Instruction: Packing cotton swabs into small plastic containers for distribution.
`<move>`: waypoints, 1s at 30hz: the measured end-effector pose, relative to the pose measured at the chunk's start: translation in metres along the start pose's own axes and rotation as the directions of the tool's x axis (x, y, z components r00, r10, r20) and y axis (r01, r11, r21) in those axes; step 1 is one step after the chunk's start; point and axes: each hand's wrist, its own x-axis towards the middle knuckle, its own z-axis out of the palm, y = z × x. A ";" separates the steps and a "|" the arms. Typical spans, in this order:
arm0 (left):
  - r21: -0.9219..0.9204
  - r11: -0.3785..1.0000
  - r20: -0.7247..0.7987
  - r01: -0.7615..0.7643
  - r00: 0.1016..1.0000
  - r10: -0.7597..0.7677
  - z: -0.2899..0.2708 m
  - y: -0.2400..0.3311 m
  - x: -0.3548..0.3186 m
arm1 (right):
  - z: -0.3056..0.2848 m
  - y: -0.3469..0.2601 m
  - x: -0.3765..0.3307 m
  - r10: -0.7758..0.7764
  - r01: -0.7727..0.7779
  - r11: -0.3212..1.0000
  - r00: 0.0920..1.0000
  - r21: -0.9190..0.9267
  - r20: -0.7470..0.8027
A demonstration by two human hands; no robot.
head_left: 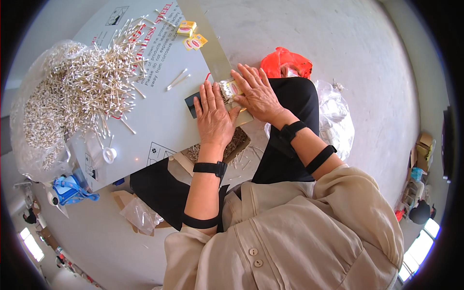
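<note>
A small yellow-and-white box of cotton swabs [232, 89] sits between my hands at the table's right edge, white swab tips showing on its left side. My right hand [259, 96] holds it from the right, fingers over its far end and thumb near its front. Flat against the swab side lies my left hand [212, 116], its fingers stretched out and hiding part of the swabs. Under the left fingertips a dark flat piece [191, 103] sticks out. Two loose cotton swabs [179, 80] rest on the table just beyond.
A big heap of cotton swabs [92, 87] spills from a clear bag across the grey table [159, 123]. Small yellow boxes [186, 28] lie at the far edge. Below my hands is a cardboard box [239, 150] of swabs. Red [286, 60] and clear bags [335, 118] stand right.
</note>
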 end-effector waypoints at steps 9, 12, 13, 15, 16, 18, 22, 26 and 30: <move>-0.969 0.202 -0.216 -0.142 0.885 -0.412 0.004 -0.012 0.010 | 0.021 0.020 0.001 0.612 0.011 -0.457 0.729 0.890 0.306; -0.973 0.164 -0.218 -0.161 0.873 -0.436 0.008 -0.007 0.021 | 0.019 0.003 0.007 0.566 0.076 -0.604 0.741 0.793 0.360; -0.972 0.164 -0.223 -0.166 0.869 -0.442 0.008 -0.005 0.022 | 0.016 -0.003 0.010 0.532 0.100 -0.631 0.778 0.769 0.335; -0.972 0.183 -0.213 -0.147 0.881 -0.423 0.009 -0.002 0.023 | 0.017 -0.005 0.014 0.549 0.137 -0.625 0.777 0.768 0.308; -0.970 0.202 -0.207 -0.132 0.887 -0.413 0.010 0.000 0.023 | 0.017 -0.005 0.015 0.551 0.130 -0.621 0.773 0.773 0.314; -0.966 0.226 -0.213 -0.126 0.885 -0.413 0.011 0.002 0.024 | 0.016 -0.010 0.015 0.558 0.119 -0.622 0.761 0.774 0.331; -0.963 0.252 -0.203 -0.097 0.876 -0.438 0.011 0.014 0.028 | 0.014 -0.015 0.018 0.575 0.122 -0.606 0.750 0.786 0.326; -0.973 0.200 -0.192 -0.112 0.877 -0.441 0.019 0.027 0.034 | 0.013 -0.016 0.018 0.579 0.121 -0.614 0.741 0.780 0.341; -0.978 0.179 -0.172 -0.109 0.904 -0.391 0.023 0.034 0.039 | 0.015 -0.017 0.017 0.573 0.142 -0.635 0.746 0.759 0.340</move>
